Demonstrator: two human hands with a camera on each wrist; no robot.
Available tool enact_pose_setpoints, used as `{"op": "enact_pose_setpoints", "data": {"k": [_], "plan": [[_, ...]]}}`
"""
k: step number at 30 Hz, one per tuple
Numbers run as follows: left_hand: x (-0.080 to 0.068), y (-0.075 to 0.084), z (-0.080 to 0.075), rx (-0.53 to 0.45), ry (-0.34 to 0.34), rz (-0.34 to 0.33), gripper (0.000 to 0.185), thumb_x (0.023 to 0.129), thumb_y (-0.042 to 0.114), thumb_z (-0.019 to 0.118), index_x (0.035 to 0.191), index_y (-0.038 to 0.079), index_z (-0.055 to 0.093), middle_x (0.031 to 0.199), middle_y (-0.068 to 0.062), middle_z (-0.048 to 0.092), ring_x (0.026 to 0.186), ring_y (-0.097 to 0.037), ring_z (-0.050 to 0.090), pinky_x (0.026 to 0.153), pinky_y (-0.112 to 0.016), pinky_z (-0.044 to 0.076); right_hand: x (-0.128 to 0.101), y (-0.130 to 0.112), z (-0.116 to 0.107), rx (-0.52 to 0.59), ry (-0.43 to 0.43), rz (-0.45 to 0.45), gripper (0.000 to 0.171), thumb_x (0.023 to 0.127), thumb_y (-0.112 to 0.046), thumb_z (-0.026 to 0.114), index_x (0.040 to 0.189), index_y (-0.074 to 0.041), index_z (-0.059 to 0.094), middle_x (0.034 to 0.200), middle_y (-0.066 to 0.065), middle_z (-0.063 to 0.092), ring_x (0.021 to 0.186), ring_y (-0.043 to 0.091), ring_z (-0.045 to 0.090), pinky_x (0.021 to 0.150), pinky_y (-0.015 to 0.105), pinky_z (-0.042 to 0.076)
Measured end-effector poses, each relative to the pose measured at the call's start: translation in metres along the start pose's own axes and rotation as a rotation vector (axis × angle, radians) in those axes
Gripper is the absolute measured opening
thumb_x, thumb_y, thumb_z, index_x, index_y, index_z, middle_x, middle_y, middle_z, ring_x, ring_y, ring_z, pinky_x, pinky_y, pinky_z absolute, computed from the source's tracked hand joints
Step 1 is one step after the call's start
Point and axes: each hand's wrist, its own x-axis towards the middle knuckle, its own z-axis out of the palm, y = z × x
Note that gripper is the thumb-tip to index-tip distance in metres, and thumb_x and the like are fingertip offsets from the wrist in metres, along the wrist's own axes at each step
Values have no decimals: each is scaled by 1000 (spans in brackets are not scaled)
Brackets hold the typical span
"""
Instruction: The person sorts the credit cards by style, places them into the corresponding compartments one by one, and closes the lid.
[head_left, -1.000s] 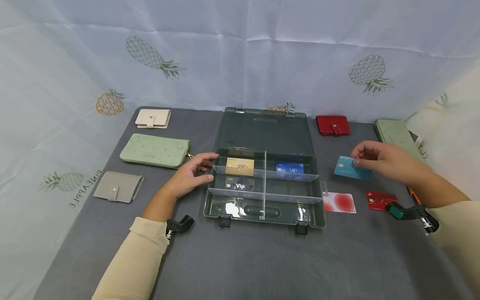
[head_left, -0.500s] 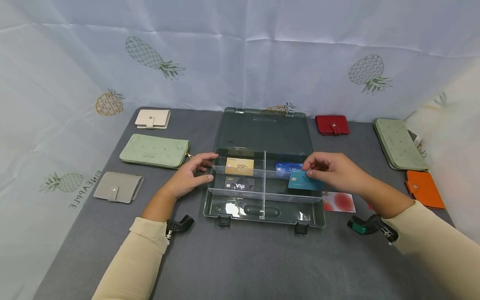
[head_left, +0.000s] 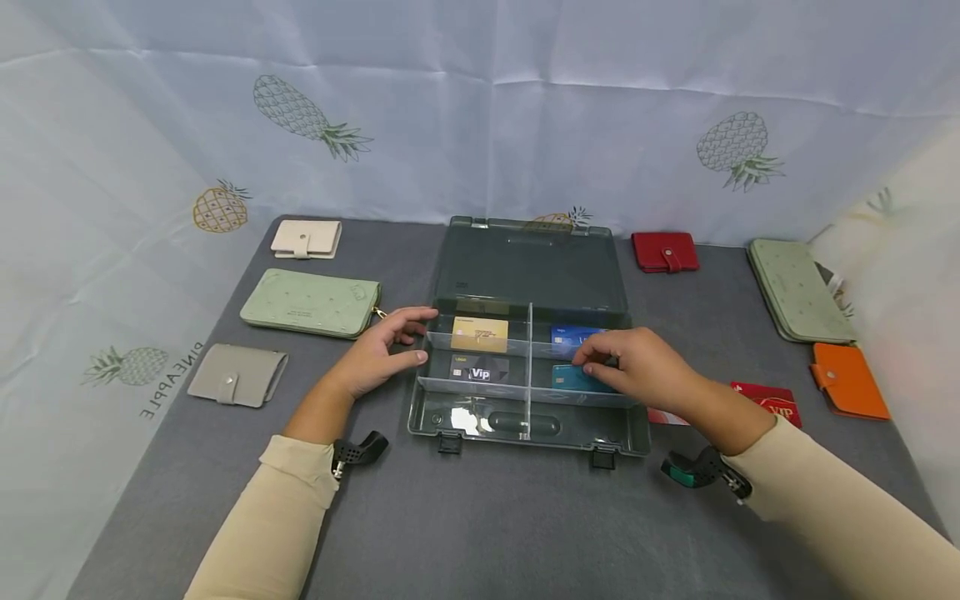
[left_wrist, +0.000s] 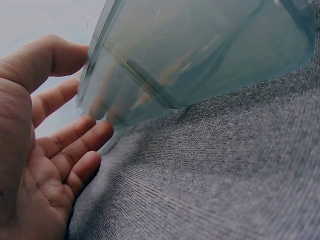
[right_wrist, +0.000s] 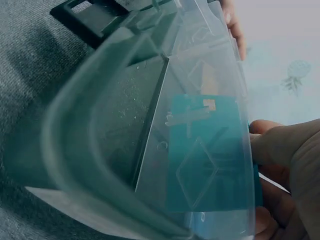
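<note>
Right hand (head_left: pixel 637 367) inside box (head_left: pixel 528 417), middle right compartment, pinching teal card (head_left: pixel 573 379) by far edge. Grip closed on card; card tilted, near edge low in the compartment, not yet lying flat. Left hand (head_left: pixel 378 354) relaxed, fingers straight, resting against left wall of box; holding nothing.

Likely faults:
- Card catching on clear divider (head_left: pixel 530 367) or on cross wall just in front: probable cause, tilt too steep at release. Result: card left leaning instead of flat.
- Card slipping from pinch: smooth plastic, held at one edge only.
- Box sliding on bench (head_left: pixel 525 517): probable if left hand lifts while right hand presses down.
- Blue card (head_left: pixel 573 336) in the compartment behind disturbed by knuckles: hand close to it.

Card description: thin, rigid, rectangular, teal, glossy. In right wrist view, seen through clear wall, card (right_wrist: pixel 210 150) shows a gold chip near top corner; print unreadable.

Also in box: gold card (head_left: pixel 480 333), black card (head_left: pixel 480 369) in left compartments. Red card (head_left: pixel 768 404) on bench to the right, well apart.
</note>
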Motion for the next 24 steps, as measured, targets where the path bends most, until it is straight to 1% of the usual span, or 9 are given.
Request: {"op": "enact_pose_setpoints", "data": {"k": [3, 7, 11, 14, 18, 21, 24], "plan": [[0, 0, 0, -1, -1, -1, 62, 96, 4, 72, 155, 6, 52, 152, -18, 54, 128, -32, 55, 106, -50, 43, -3, 1, 2, -38, 21, -14, 18, 94, -4, 81, 107, -15, 80, 100, -3, 79, 85, 7, 69, 71, 34, 57], [0, 1, 0, -2, -2, -3, 62, 96, 5, 72, 155, 5, 52, 152, -19, 53, 128, -33, 55, 106, -50, 43, -10, 3, -1, -47, 52, 15, 25, 92, -1, 82, 113, -14, 82, 105, -5, 79, 89, 8, 70, 72, 35, 60], [0, 1, 0, 0, 0, -5, 62, 96, 5, 72, 155, 5, 52, 152, -19, 54, 128, -33, 55, 106, -50, 43, -21, 7, -5, -39, 134, 6, 31, 90, 3, 83, 117, -13, 81, 107, -4, 79, 91, 8, 70, 72, 33, 61], [0, 1, 0, 1, 0, -2, 62, 96, 5, 72, 155, 6, 52, 152, -19, 54, 128, -34, 56, 106, -51, 43, -32, 10, -8, -42, 214, -6, 34, 87, 5, 84, 117, -12, 80, 107, -4, 79, 89, 7, 68, 72, 27, 59], [0, 0, 0, -2, -2, 3, 62, 96, 4, 73, 155, 6, 53, 152, -18, 54, 129, -33, 56, 106, -51, 43, -51, 16, -10, -15, 284, 42, 37, 85, 5, 86, 116, -13, 80, 108, -4, 77, 85, 5, 64, 73, 18, 53], [0, -1, 0, -2, -1, 5, 62, 96, 5, 73, 155, 6, 53, 152, -18, 54, 129, -34, 56, 106, -51, 43, -67, 22, -11, 10, 306, 83, 38, 84, 5, 86, 117, -13, 79, 109, -1, 77, 85, 5, 62, 73, 17, 51], [0, -1, 0, -1, 2, 6, 62, 96, 5, 73, 155, 6, 53, 152, -18, 54, 129, -34, 56, 106, -51, 43, -82, 30, -12, 1, 298, 129, 39, 85, 2, 86, 119, -14, 78, 111, 0, 77, 88, 5, 62, 75, 18, 51]]}}
